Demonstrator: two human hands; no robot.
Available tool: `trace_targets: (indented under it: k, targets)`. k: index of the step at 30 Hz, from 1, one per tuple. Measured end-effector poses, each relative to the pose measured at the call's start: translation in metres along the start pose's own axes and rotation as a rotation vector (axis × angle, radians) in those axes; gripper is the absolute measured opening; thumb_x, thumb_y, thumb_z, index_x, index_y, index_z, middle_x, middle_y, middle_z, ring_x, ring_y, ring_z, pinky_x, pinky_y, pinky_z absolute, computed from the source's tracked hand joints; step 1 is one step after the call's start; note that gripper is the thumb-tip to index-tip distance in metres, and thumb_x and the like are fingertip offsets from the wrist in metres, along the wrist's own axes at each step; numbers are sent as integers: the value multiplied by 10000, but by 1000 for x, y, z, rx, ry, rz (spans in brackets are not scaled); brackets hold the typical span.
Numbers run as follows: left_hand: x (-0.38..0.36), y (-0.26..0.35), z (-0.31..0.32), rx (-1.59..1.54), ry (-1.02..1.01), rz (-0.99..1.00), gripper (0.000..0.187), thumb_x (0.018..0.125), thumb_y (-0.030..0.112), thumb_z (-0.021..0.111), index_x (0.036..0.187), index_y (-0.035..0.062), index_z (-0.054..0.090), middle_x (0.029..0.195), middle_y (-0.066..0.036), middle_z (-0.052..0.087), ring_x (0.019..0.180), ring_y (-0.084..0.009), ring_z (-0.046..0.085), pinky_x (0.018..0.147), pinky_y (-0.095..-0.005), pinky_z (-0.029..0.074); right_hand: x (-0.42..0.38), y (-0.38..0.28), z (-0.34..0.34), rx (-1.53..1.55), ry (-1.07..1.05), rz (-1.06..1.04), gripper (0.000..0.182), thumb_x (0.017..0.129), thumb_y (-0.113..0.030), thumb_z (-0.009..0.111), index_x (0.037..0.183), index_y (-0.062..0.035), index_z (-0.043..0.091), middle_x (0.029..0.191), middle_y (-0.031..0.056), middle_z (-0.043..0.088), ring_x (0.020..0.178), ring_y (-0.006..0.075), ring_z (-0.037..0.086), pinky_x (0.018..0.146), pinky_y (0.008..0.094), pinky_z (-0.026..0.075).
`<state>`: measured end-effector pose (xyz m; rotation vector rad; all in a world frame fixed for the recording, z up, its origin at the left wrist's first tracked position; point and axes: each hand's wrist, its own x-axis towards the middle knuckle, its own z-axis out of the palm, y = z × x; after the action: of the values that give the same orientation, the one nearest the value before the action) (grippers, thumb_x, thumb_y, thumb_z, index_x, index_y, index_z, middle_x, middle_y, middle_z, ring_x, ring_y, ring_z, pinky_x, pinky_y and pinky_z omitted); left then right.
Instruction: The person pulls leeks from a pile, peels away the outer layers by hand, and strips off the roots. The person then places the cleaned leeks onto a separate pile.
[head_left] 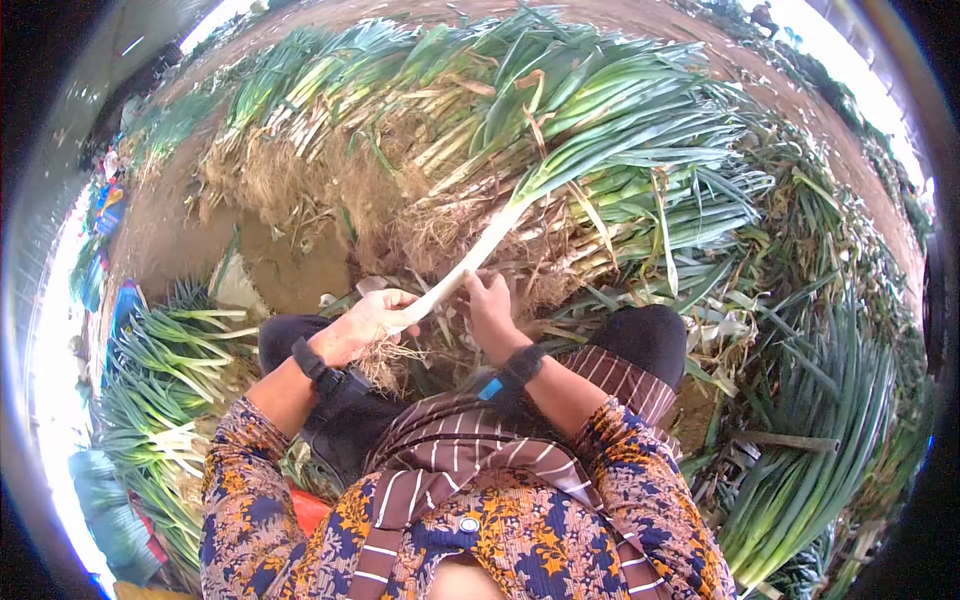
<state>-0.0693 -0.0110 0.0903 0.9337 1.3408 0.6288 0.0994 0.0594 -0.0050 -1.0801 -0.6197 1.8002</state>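
Observation:
A long leek (480,245) with a white stem and green leaves lies slantwise in front of me, its leafy end up and to the right. My left hand (372,322) is closed round the white stem just above its stringy roots (385,365). Higher on the stem, my right hand (490,312) has its fingers curled in a pinch against the stem's right edge. Exactly which layer those fingertips grip is partly hidden. Behind the held leek, other leeks (600,100) lie heaped, their roots toward me.
Cleaned-looking leeks (165,385) are stacked at my left. On the right are another leek bundle (820,470), a short stick (785,441) and a mound of stripped leaves (800,220). Bare soil (290,265) shows ahead on the left. A distant person (764,18) is at the top right.

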Motion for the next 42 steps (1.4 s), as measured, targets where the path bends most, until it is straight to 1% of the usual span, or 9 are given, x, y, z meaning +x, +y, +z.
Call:
trace_targets:
  k: [11,15,21,23,29,33,37,39,42]
  targets:
    - [6,-22,16,-12,74,121,405,850,164,647,1188,-7,501,871,-25,609,669,-31,511,551,-166,390,-1,5,-8,-10,-6,16,215,860,-124,629,971,27,524,772,85,610,620,134,586,505,266,486]
    - [1,-16,19,53,94,65,417,825,135,680,1159,-50,512,980,-72,614,873,-121,577,809,-266,461,-11,-4,-2,-115,-9,-74,73,874,-72,580,873,-32,519,788,38,572,636,116,555,523,260,479]
    - [12,-33,15,9,55,49,458,851,351,659,1113,-10,557,963,-55,615,811,-95,549,728,-237,438,-23,-19,9,16,-189,-363,20,881,-41,548,891,-44,530,804,20,569,727,88,549,648,254,488]
    - [3,-22,10,-122,-20,19,402,906,426,552,981,38,627,810,19,628,703,-50,533,626,-206,411,-44,-40,10,257,-284,-90,26,899,-57,543,902,-70,521,846,12,564,732,90,543,653,239,482]
    - [21,-37,-9,-183,-161,-4,246,912,247,568,978,17,622,890,-15,648,749,-92,601,699,-237,477,-91,-48,-3,-3,-826,-131,79,900,-90,549,963,-78,503,930,6,555,794,84,547,655,205,455]
    - [33,-35,-10,-57,1,-23,240,899,226,594,996,9,617,730,9,603,615,-57,554,552,-180,436,-116,-102,-22,-96,-990,375,92,884,-74,564,930,-73,485,818,-20,530,734,57,495,656,201,421]
    - [33,-41,-22,-179,-21,36,239,887,195,611,1016,-7,611,783,12,604,635,-42,531,543,-186,421,-82,-103,-51,-914,-933,-246,117,872,-124,584,875,-12,551,786,32,568,713,119,532,633,273,454]
    - [36,-47,-18,-55,49,53,274,891,181,601,1058,-36,599,849,-1,610,685,-48,540,594,-200,437,-32,-74,-86,-1625,-602,-595,237,864,-198,605,955,20,590,857,74,616,767,166,571,684,325,476]
    - [32,-50,-2,58,141,177,302,913,179,564,1100,-57,583,864,-22,617,724,-68,552,647,-216,449,7,-60,-69,-895,-485,-305,415,883,-368,569,1019,24,556,839,115,616,717,259,602,684,389,496]
